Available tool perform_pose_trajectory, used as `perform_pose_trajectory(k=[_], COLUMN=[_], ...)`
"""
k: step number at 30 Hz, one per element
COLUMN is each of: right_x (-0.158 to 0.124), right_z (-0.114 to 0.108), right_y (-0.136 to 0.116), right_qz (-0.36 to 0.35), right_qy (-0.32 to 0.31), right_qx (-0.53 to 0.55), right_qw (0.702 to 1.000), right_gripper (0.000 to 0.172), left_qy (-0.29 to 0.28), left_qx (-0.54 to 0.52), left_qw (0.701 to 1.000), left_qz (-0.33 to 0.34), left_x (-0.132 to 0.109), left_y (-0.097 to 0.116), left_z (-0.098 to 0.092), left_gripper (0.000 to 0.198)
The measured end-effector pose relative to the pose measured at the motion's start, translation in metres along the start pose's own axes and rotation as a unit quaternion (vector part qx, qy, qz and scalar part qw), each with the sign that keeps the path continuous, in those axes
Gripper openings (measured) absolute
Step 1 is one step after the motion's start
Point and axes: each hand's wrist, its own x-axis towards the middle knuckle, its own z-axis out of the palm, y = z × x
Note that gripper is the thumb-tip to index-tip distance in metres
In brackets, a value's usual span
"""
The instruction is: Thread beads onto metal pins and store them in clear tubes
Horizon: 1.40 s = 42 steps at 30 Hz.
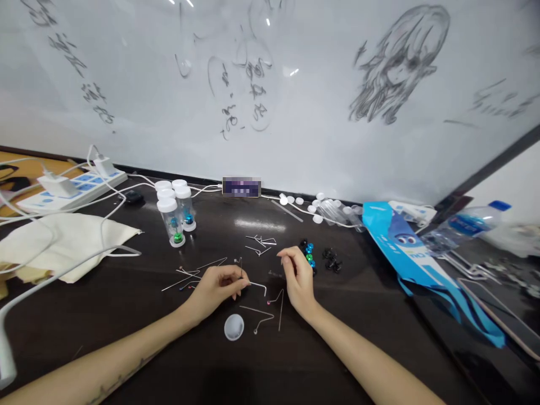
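Note:
My left hand (222, 283) is closed around an L-shaped hex key (259, 285), whose bent end points right. A small dark piece (239, 262) shows at its fingertips, too small to name. To the right, my right hand (297, 275) is closed with its fingers curled together; what they hold, if anything, is hidden. Between the hands lie bent thin wires (276, 304) with tiny bead ends. More such wires (185, 277) lie left of my left hand. A small round white cup (233, 327) sits below the hands. Blue and green metal parts (310, 254) lie just behind my right hand.
Capped clear tubes (171, 219) stand back left, near a power strip (80, 188) and a cream cloth (76, 239). Black small parts (332, 260), white caps (317, 218), a blue bag (396, 242) and a water bottle (468, 225) are at the right. A whiteboard (312, 129) rises behind.

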Motion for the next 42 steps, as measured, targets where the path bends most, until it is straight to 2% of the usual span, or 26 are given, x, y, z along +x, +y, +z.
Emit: perform_pose_trajectory(k=[7,12,15,22,24,28,32,37,42], right_x=[-0.005,-0.018,-0.022,-0.018,-0.018,-0.022,-0.024,-0.024,-0.027], right_z=[-0.001,-0.003,-0.003,-0.005,-0.006,-0.007,-0.005,-0.005,-0.005], right_y=[-0.003,-0.009,-0.012,-0.013,-0.013,-0.013,-0.013,-0.007,-0.003], right_qz=[-0.002,-0.111,-0.151,-0.126,-0.139,-0.188,-0.222,-0.227,-0.234], right_qy=[-0.042,-0.143,-0.165,-0.218,-0.227,-0.249,-0.244,-0.245,-0.242], right_qx=[-0.009,-0.018,-0.027,-0.041,-0.042,-0.064,-0.073,-0.060,-0.041], right_qw=[0.999,0.983,0.974,0.967,0.963,0.948,0.941,0.941,0.941], right_gripper=[0.019,0.020,0.023,0.018,0.024,0.046,0.043,0.042,0.038], left_qy=[0.010,0.000,0.005,0.028,0.024,0.016,0.019,0.018,0.023], left_qx=[-0.021,-0.035,-0.044,-0.088,-0.092,-0.083,-0.067,-0.045,0.043], left_qw=[1.000,0.999,0.998,0.994,0.994,0.993,0.994,0.995,0.997], left_qz=[-0.013,-0.026,-0.032,-0.051,-0.059,-0.083,-0.087,-0.086,-0.063], left_x=[-0.001,-0.005,-0.007,-0.007,-0.008,-0.010,-0.013,-0.015,-0.017], left_y=[0.003,0.000,0.001,-0.003,-0.004,-0.005,-0.005,-0.006,-0.006], left_z=[0.000,0.001,0.000,-0.004,-0.004,-0.003,-0.003,-0.002,0.000], left_gripper=[0.021,0.019,0.019,0.019,0.019,0.019,0.019,0.019,0.018])
